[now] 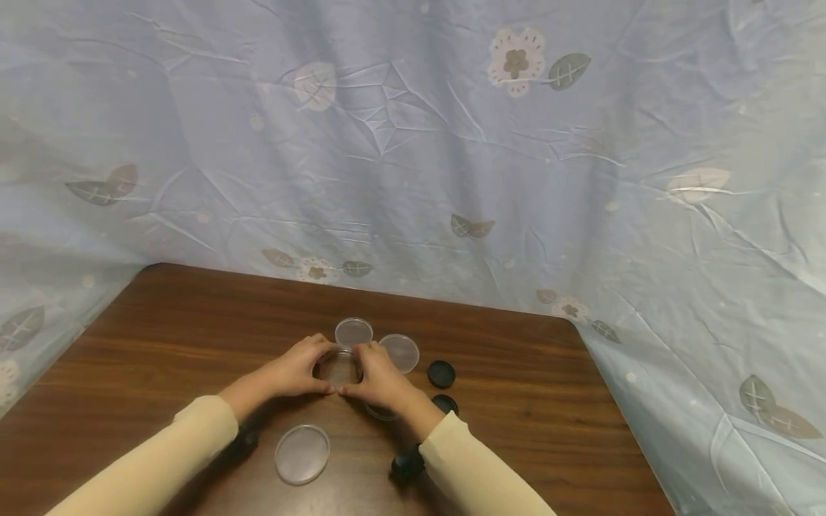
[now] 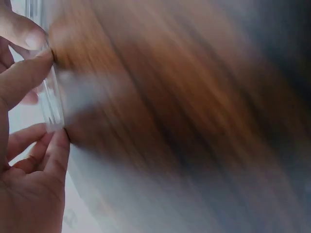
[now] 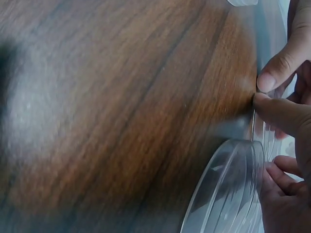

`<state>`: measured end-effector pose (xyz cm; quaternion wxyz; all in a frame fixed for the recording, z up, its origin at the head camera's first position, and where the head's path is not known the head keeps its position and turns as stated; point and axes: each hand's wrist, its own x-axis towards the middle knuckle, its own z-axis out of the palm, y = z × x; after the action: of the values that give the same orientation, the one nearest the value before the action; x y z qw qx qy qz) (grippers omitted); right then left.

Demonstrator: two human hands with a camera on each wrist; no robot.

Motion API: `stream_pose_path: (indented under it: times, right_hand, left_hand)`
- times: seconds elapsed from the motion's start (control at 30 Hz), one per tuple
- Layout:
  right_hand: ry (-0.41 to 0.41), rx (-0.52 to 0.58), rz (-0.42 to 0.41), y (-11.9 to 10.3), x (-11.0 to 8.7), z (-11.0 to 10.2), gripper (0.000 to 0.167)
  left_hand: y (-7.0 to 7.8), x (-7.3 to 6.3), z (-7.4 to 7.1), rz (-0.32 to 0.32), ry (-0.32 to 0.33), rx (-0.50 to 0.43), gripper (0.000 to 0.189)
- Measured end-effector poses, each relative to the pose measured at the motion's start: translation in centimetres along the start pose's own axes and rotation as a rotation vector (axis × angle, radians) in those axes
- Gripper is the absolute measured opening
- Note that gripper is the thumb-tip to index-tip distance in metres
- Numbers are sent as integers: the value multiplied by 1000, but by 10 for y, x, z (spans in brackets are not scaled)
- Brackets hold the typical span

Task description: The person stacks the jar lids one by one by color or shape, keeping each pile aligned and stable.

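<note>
Both hands hold one clear round petri dish [image 1: 340,370] between them, over the table. My left hand [image 1: 299,370] curls round its left side, thumb at the near rim and fingers farther back. From the opposite side, my right hand [image 1: 381,378] grips it the same way, the two thumb tips almost meeting. Seen edge-on in the left wrist view, the dish's clear wall [image 2: 54,104] sits between thumbs and fingers. Another clear dish [image 3: 223,189] lies close by the right hand in the right wrist view; in the head view that forearm partly hides it.
Behind the hands lie two clear round dishes [image 1: 353,332] [image 1: 401,352]. Nearer, a clear disc [image 1: 302,454] rests on the brown wooden table [image 1: 193,322]. Two black round caps [image 1: 442,374] [image 1: 445,403] are right of the right hand. A patterned cloth [image 1: 413,158] hangs behind the table.
</note>
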<state>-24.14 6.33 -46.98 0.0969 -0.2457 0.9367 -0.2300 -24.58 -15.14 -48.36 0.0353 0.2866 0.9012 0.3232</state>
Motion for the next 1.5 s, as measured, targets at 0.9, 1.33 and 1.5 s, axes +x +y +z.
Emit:
stream_pose_path:
  times: [0.9,1.33,1.5]
  right_hand:
    - [58,180,-189,7,-23,-4,71]
    - [71,194,-284,-19,-56,3,76]
    - [40,189,-327,-24,-65,6,76]
  left_hand:
    - [20,-31,-8,56,108,-21,72]
    - [44,-71,-19,62,83,-19,76]
    - [48,-87,-18,89,76,-11,77]
